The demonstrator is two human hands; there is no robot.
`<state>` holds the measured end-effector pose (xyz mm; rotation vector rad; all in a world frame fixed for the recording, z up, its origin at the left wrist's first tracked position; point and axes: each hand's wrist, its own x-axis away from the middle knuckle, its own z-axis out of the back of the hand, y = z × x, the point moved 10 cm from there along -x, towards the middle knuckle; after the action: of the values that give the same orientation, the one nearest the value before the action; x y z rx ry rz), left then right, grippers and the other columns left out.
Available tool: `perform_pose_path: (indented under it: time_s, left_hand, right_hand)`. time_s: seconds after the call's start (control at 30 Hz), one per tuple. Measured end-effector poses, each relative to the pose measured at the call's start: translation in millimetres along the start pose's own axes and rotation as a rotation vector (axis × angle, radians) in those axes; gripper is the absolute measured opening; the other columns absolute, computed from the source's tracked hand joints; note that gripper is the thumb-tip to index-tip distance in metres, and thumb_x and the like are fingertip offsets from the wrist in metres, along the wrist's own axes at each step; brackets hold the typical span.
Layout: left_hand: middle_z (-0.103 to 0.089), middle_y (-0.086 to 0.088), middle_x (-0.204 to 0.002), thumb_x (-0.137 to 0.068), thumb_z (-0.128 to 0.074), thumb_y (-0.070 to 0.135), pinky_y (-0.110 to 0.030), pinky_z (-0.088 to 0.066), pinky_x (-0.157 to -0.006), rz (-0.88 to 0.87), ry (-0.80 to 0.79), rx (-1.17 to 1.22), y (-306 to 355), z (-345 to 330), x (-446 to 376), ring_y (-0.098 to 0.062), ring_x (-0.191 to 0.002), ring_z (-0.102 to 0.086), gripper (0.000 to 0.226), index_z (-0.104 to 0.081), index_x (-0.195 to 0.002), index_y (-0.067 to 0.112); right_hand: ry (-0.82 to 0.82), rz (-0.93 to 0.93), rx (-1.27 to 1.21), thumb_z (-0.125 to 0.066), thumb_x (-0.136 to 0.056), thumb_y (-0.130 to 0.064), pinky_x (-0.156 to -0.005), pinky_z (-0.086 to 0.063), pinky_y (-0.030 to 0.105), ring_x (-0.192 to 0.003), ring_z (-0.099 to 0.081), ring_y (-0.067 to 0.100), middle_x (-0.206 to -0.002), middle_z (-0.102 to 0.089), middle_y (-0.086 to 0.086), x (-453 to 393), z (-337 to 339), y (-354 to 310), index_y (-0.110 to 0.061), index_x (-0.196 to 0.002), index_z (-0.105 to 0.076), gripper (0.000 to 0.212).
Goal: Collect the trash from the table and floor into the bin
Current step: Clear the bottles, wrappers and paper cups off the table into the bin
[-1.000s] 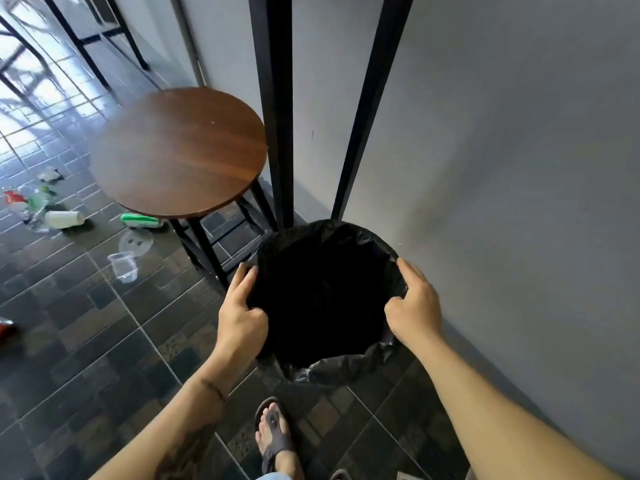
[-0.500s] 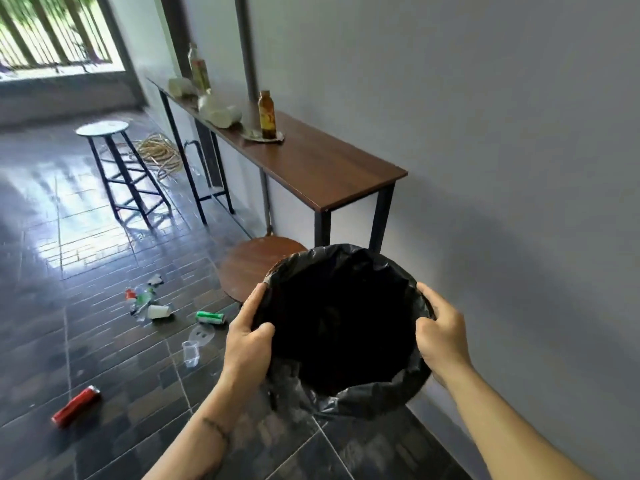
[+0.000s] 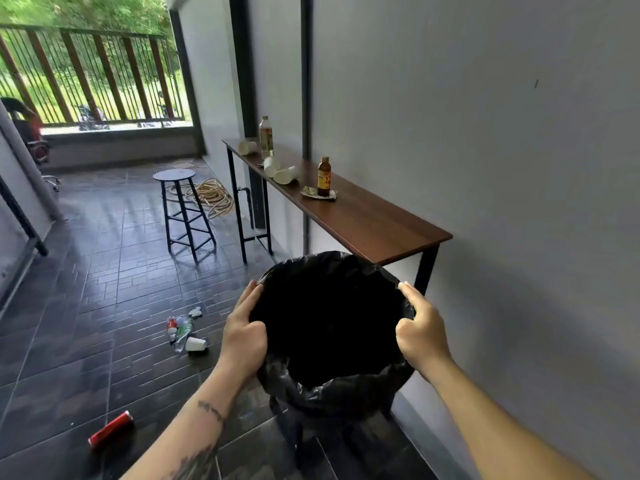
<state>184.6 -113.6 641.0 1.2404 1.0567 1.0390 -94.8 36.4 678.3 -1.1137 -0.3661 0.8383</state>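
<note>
I hold a bin lined with a black bag (image 3: 332, 393) up in front of me, above the floor. My left hand (image 3: 244, 337) grips its left rim and my right hand (image 3: 420, 336) grips its right rim. On the long wooden table (image 3: 374, 223) along the wall stand a brown bottle (image 3: 324, 176) on a wrapper (image 3: 310, 192), tipped paper cups (image 3: 285, 174) and a clear bottle (image 3: 266, 135). On the floor lie a red can (image 3: 110, 430), a white cup (image 3: 196, 344) and a cluster of plastic bottles (image 3: 178, 329).
A black stool (image 3: 183, 209) stands mid-floor, with a coiled hose (image 3: 211, 197) behind it. A stool's dark legs (image 3: 298, 434) show under the bin. The grey wall (image 3: 502, 168) runs along my right. A railing (image 3: 86, 74) closes the far end.
The bin has come up off the floor in both hands. My view has lifted from the bin and round stool to the table and the length of the room.
</note>
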Motion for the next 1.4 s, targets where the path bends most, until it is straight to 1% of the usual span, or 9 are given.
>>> perform_pose_path:
  time_s: [0.07,0.17,0.37,0.57,0.7,0.83,0.97,1.2,1.4]
  left_hand:
    - [-0.042,0.029,-0.146,-0.075,-0.033,-0.025,-0.030,-0.053,-0.103,0.021,-0.007,-0.006,0.8,15.0,-20.2,-0.002,-0.138,-0.048,0.087,-0.054,-0.147,0.018]
    - [-0.039,0.020,-0.151,-0.078,-0.030,-0.028,-0.003,-0.050,-0.065,0.061,0.002,0.071,5.6,39.0,-54.0,0.030,-0.089,-0.058,0.083,-0.051,-0.148,0.011]
    - [-0.045,0.012,-0.154,-0.080,-0.033,-0.025,-0.004,-0.045,-0.052,0.111,0.089,0.073,-8.7,108.2,-165.2,0.021,-0.055,-0.059,0.080,-0.053,-0.147,0.013]
    - [-0.055,0.009,-0.148,-0.078,-0.037,-0.019,-0.017,-0.050,-0.055,0.126,0.156,-0.039,-18.7,159.3,-260.5,0.007,-0.049,-0.059,0.081,-0.057,-0.145,0.021]
    - [-0.060,0.005,-0.144,-0.077,-0.037,-0.016,-0.036,-0.048,-0.059,0.151,0.135,-0.064,-34.9,165.6,-312.6,-0.023,-0.063,-0.059,0.082,-0.058,-0.145,0.024]
    - [-0.062,0.003,-0.142,-0.073,-0.039,-0.015,-0.043,-0.057,-0.067,0.139,0.134,-0.027,-59.0,164.7,-367.5,-0.027,-0.076,-0.069,0.084,-0.059,-0.142,0.028]
    - [-0.063,0.007,-0.140,-0.066,-0.041,-0.008,-0.028,-0.060,-0.082,0.137,0.183,-0.007,-74.4,161.6,-412.6,-0.020,-0.103,-0.072,0.085,-0.060,-0.141,0.029]
    - [-0.061,0.009,-0.142,-0.074,-0.041,-0.015,-0.018,-0.053,-0.058,0.192,0.252,-0.040,-94.1,152.5,-471.1,-0.015,-0.081,-0.068,0.081,-0.061,-0.142,0.025]
    - [-0.061,0.016,-0.140,-0.068,-0.038,-0.016,-0.020,-0.042,-0.041,0.209,0.066,-0.088,-121.1,118.2,-531.7,-0.019,-0.053,-0.059,0.088,-0.064,-0.137,0.033]
  right_hand:
    - [-0.015,0.016,-0.003,-0.035,-0.075,0.018,-0.116,-0.035,0.034,-0.140,-0.040,0.015,-0.153,-0.043,-0.002,-14.9,-22.0,-13.9,-0.013,-0.148,-0.044,0.079]
    - [-0.037,0.034,0.004,-0.036,-0.073,0.015,-0.105,-0.047,0.042,-0.118,-0.057,0.021,-0.150,-0.047,0.000,-44.2,-63.5,-33.6,-0.014,-0.147,-0.045,0.080]
    - [-0.030,0.059,0.013,-0.038,-0.077,0.016,-0.110,-0.029,0.019,-0.141,-0.039,0.016,-0.150,-0.046,0.003,-106.2,-162.0,-77.1,-0.009,-0.148,-0.044,0.075]
    - [-0.064,0.063,0.051,-0.047,-0.083,0.007,-0.104,-0.029,0.017,-0.142,-0.037,0.018,-0.152,-0.044,0.002,-160.5,-243.2,-105.2,-0.013,-0.149,-0.041,0.069]
    - [-0.085,0.067,0.089,-0.051,-0.085,0.000,-0.105,-0.029,0.018,-0.142,-0.037,0.016,-0.153,-0.044,0.001,-198.2,-275.9,-111.7,-0.016,-0.149,-0.042,0.066]
    - [-0.126,0.083,0.143,-0.052,-0.086,-0.007,-0.111,-0.028,0.023,-0.143,-0.034,0.014,-0.155,-0.040,-0.001,-247.8,-303.5,-114.0,-0.018,-0.151,-0.038,0.067]
    - [-0.152,0.094,0.197,-0.055,-0.086,-0.015,-0.116,-0.025,0.026,-0.145,-0.029,0.014,-0.158,-0.033,-0.001,-302.8,-315.9,-114.7,-0.018,-0.153,-0.033,0.070]
    - [0.038,0.052,0.220,-0.062,-0.085,-0.014,-0.112,-0.023,0.025,-0.142,-0.034,0.020,-0.155,-0.036,0.008,-395.3,-288.3,-110.9,-0.010,-0.151,-0.033,0.073]
    - [0.177,-0.139,0.245,-0.067,-0.085,-0.027,-0.111,-0.031,0.035,-0.138,-0.040,0.026,-0.153,-0.041,0.010,-446.3,-276.4,-80.2,-0.012,-0.152,-0.031,0.078]
